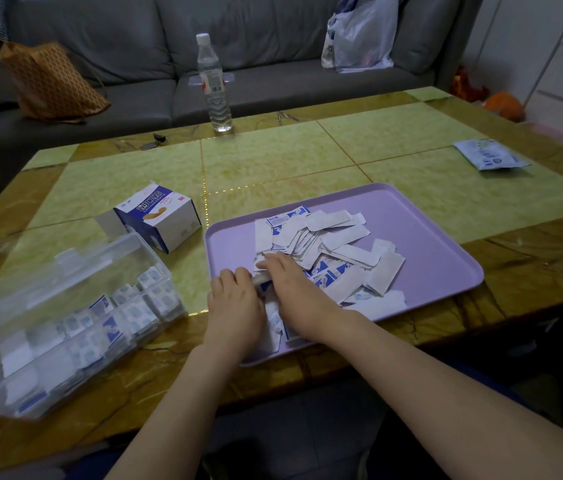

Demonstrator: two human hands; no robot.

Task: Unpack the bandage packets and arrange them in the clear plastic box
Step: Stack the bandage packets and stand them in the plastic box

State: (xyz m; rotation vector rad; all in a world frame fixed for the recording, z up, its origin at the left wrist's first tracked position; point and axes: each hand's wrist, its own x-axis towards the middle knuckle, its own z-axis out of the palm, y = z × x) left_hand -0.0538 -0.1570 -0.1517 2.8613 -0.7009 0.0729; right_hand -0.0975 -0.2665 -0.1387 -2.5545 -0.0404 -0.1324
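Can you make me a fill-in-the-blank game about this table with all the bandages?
The loose bandage packets lie on a ____ tray.
The clear plastic box sits to the ____ of that tray.
The water bottle has a ____ cap.
Missing words: purple, left, white.
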